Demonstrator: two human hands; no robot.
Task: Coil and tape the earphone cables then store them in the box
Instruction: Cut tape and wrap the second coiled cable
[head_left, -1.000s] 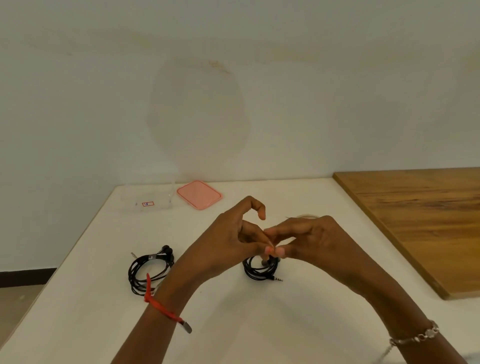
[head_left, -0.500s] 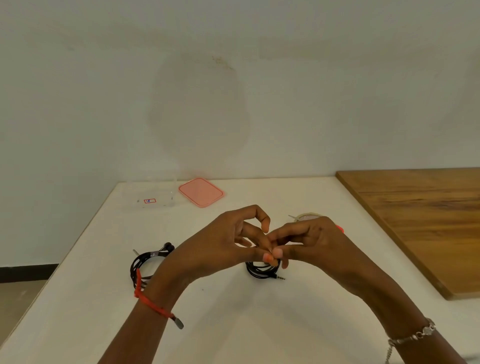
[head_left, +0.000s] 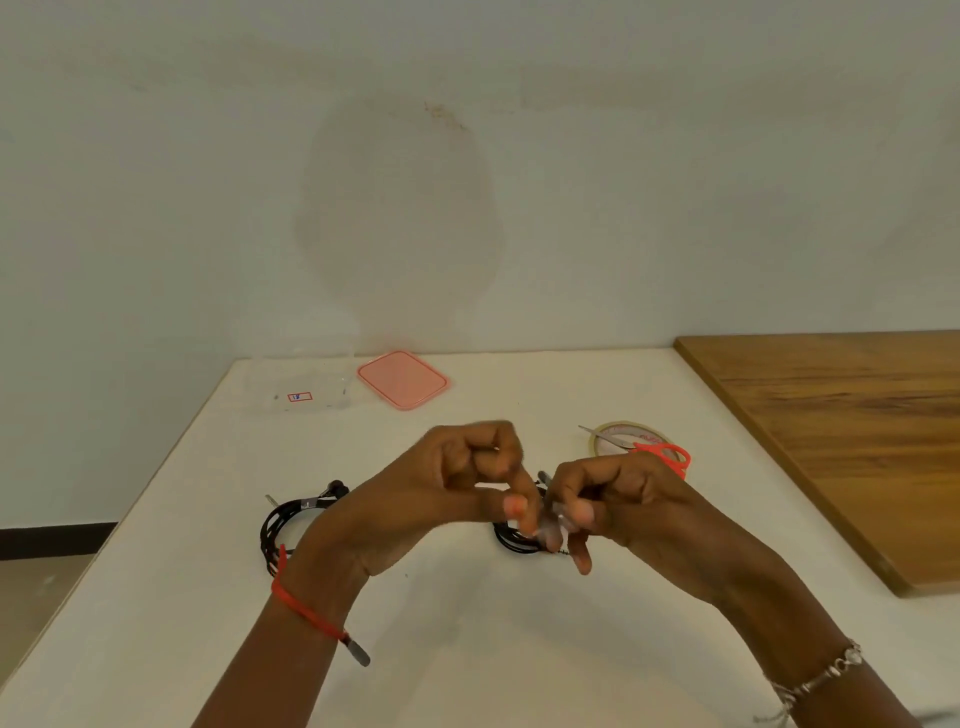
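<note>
Near the left edge of the table the taped coil lies finished but unboxed — the box waits at the far left corner. Mid-table, left hand and right hand pinch, fingers curled, the second coil, seemingly taping it — blurred.

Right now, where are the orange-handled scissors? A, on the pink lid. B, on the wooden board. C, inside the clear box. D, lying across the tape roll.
D: the scissors lie with their blade across the tape roll, on the white table just behind the right hand.
</note>
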